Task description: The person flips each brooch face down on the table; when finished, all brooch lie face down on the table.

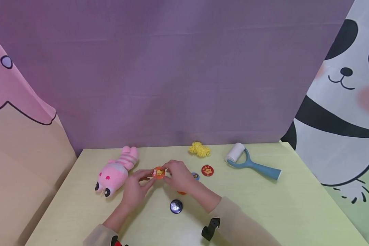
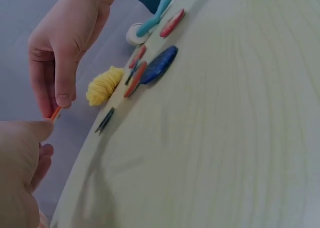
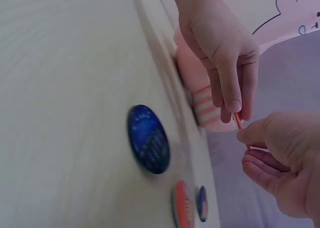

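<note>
A round orange button badge (image 1: 158, 173) is held up above the table between both hands. My left hand (image 1: 134, 191) pinches its left edge with thumb and fingers. On the opposite edge, the thumb and fingers of my right hand (image 1: 179, 176) pinch it too. The right wrist view shows the badge (image 3: 238, 121) nearly edge-on. Below the hands lies a shiny dark blue badge (image 1: 176, 206). An orange-red badge (image 1: 181, 193) is mostly hidden by the right forearm, and a blue badge (image 1: 195, 176) partly by the right hand. A red badge (image 1: 207, 170) lies farther right.
Left of the hands lies a pink striped plush toy (image 1: 117, 172). A yellow bundle of string (image 1: 199, 149) is near the table's back edge. At the right rests a lint roller (image 1: 253, 165) with a blue handle. A purple cloth (image 1: 178, 75) hangs behind the table (image 1: 249, 212).
</note>
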Action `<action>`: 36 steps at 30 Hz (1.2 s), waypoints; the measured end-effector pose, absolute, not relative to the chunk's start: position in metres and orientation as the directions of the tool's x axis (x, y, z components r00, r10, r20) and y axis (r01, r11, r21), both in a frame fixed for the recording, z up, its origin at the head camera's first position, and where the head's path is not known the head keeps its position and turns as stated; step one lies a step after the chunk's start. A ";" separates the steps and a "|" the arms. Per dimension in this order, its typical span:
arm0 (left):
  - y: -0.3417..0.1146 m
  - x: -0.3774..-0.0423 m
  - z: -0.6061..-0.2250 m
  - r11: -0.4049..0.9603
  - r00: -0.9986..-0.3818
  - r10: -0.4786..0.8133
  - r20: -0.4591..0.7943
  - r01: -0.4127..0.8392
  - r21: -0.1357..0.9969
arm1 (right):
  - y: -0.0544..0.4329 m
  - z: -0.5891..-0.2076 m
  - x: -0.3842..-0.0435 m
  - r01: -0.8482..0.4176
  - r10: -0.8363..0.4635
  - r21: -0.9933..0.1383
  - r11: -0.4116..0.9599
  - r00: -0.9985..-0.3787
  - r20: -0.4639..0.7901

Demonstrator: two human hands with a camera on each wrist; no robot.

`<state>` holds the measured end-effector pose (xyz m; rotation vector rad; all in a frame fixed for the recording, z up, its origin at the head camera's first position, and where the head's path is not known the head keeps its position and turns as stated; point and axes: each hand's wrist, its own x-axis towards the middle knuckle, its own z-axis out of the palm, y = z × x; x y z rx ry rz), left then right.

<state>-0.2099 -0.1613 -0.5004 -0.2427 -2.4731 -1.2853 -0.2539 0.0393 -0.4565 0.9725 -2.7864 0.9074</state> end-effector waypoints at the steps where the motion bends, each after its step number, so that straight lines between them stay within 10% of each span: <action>1: -0.161 -0.210 -0.498 0.568 -0.919 -0.008 0.395 0.321 0.758 | 0.041 -0.453 -0.253 -0.593 -0.556 -0.516 0.618 -0.794 0.246; 36: -0.148 -0.210 -0.465 0.272 -0.821 -0.151 0.551 0.501 0.821 | 0.056 -0.430 -0.252 -0.494 -0.464 -0.771 0.402 -0.836 0.294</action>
